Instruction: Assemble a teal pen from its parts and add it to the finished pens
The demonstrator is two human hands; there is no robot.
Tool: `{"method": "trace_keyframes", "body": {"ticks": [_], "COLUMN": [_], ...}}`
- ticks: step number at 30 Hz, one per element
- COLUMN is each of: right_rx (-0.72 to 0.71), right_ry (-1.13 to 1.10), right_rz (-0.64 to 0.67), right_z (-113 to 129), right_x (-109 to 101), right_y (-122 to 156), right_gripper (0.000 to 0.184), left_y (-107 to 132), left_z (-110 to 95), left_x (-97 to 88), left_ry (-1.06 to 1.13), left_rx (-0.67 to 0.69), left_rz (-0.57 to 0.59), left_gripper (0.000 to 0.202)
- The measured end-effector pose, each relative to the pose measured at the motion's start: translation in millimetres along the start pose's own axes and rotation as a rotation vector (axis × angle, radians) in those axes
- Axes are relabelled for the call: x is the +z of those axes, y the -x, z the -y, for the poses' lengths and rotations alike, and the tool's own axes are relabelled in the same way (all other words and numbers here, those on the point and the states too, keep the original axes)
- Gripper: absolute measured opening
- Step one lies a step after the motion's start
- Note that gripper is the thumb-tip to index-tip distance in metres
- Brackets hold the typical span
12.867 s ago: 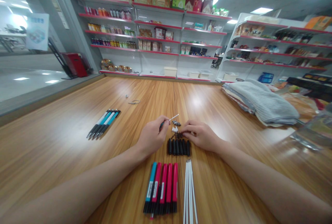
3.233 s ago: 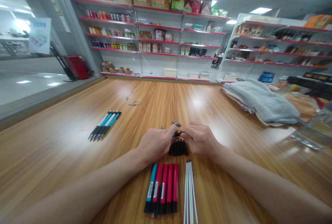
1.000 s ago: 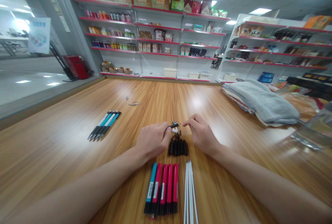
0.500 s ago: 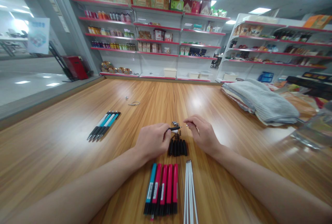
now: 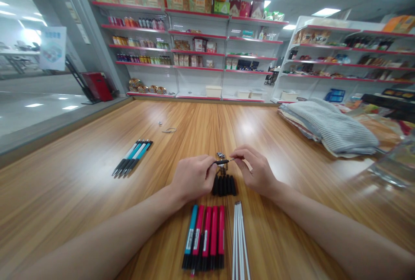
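My left hand (image 5: 192, 178) is closed around a pen whose black tip end (image 5: 221, 162) sticks out to the right. My right hand (image 5: 255, 170) pinches a small part I cannot make out against that tip. Below the hands lies a row of black grip sleeves (image 5: 224, 185). Small metal springs (image 5: 221, 155) lie just behind. Nearer me are red and blue pen barrels (image 5: 205, 242) and several white refills (image 5: 240, 239), all on the wooden table (image 5: 97, 193).
Several assembled blue and black pens (image 5: 132, 163) lie to the left. A small ring and a bit of wire (image 5: 168, 130) sit farther back. Folded striped cloth (image 5: 330, 126) is stacked at the right. Shop shelves (image 5: 194, 51) stand beyond the table.
My right hand lifted off the small parts and came in to the pen tip held by my left hand. The hands now meet above the black sleeves.
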State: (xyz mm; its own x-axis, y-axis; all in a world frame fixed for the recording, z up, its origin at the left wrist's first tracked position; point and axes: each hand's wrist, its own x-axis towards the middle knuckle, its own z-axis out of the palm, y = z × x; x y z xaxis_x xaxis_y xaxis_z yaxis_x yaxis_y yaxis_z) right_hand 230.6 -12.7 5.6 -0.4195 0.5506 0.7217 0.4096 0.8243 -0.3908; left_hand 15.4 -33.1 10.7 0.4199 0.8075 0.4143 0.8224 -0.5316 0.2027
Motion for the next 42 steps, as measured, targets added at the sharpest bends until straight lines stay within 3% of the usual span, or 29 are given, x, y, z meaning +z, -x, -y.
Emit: {"method": "trace_keyframes", "body": {"ticks": [23,35,42], "right_rx": [-0.026,-0.088,0.025], "right_ry": [-0.018,0.142,0.136], "right_rz": [0.039,0.149,0.004], "right_z": [-0.6,-2.5,-2.2], "right_x": [1.4,0.4,0.1], "right_y": [0.9,0.3,0.0], "right_gripper": [0.018,0.029,0.024], "left_y": [0.1,0.4,0.5], "left_z": [-1.1,-0.7,-1.2], "left_x": [-1.3,0.2,-1.8], "left_ry": [-0.013,-0.071,-0.063], "left_rx": [0.008,-0.002,-0.032], "left_rz": [-0.008,0.010,0.009], "left_gripper": [0.028,0.030,0.029]}}
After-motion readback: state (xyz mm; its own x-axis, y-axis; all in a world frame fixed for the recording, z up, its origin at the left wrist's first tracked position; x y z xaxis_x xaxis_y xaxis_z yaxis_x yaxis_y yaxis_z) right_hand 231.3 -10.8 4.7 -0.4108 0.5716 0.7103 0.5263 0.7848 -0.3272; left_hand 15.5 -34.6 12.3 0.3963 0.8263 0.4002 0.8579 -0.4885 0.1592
